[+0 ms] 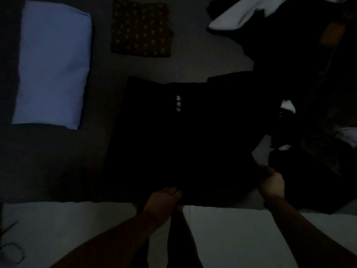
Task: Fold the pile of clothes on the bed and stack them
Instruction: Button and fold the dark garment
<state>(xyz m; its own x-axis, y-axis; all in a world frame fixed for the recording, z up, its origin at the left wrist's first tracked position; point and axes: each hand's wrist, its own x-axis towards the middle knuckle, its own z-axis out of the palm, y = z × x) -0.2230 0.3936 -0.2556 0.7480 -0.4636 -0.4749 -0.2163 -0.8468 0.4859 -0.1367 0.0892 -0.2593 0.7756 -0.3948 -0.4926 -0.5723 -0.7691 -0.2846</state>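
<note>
A black garment (179,140) with three pale buttons lies spread flat on the bed in the middle of the dim view. My left hand (164,198) holds its near hem, the fingers curled over the cloth edge. My right hand (271,182) grips the garment's near right corner. A folded dark cloth with an orange print (141,28) lies flat at the far middle. The unfolded pile (301,45) of dark and white clothes lies at the far right.
A light blue pillow (54,64) lies at the left on the grey bed sheet (202,62). The bed's near edge runs across the lower view, with pale floor (77,229) below it. The scene is very dark.
</note>
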